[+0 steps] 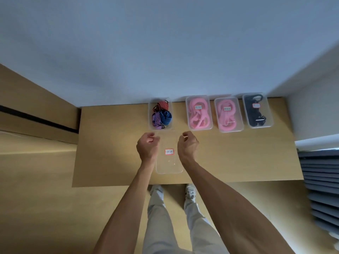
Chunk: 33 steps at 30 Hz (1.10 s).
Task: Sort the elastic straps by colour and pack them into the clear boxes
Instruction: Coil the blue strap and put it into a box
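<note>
A clear lid [169,166] with a red-framed label lies flat on the tan table [113,143] in front of me. My left hand [147,147] and my right hand [188,145] curl their fingers over its two far corners. Just behind stands an open clear box [150,125] holding a red-striped strap [162,105], a blue strap [166,117] and a purple strap [156,119]. To its right stand three lidded, labelled boxes: two with pink straps [199,116] [228,120] and one with black straps [256,114].
The boxes stand in a row against the grey wall [165,52]. A wall corner [311,107] borders the table's right end, with a stack of grey slats [322,180] below it. My legs and shoes [189,192] show under the near edge.
</note>
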Tool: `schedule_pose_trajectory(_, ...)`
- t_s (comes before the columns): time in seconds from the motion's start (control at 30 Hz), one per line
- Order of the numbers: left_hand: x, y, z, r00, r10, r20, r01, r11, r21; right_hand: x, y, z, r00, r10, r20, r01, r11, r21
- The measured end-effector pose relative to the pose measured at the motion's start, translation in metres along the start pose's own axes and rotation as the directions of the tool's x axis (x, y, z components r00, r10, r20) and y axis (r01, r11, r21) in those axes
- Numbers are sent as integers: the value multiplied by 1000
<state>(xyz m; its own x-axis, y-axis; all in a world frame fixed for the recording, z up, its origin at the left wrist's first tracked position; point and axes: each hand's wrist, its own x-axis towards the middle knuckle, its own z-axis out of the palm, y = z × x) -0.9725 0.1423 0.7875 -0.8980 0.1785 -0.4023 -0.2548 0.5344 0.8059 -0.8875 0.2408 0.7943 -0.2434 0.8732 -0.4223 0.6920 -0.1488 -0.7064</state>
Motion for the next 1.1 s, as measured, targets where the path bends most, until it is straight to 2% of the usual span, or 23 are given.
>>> schedule_pose_trajectory(0.13, 21, 44, -4, 995, 75, -61, -77, 996, -45, 11, -40, 1, 1000, -8, -3, 8, 998, 55)
schedule_pose_trajectory(0.4, 99, 60, 15, 988, 148, -37, -142, 983, 119, 67, -94, 44, 992, 100, -78, -86, 982, 166)
schedule_pose_trajectory(0.67, 152, 63, 28, 982, 173, -72, -158, 971, 182, 101, -98, 84, 986, 102, -130, -98, 994, 39)
schedule_pose_trajectory(0.87, 170, 60, 37, 993, 108, -56, -96, 978, 186, 123, -112, 95, 990, 73, -120, -86, 990, -111)
schedule_pose_trajectory(0.93, 171, 56, 38, 996, 72, -54, -59, 974, 220, 122, -110, 97, 988, 57, -142, -75, 989, -128)
schedule_pose_trajectory(1.1, 173, 59, 36, 999, 39, -35, -33, 983, 178, 127, -108, 96, 990, 88, -114, -103, 986, -133)
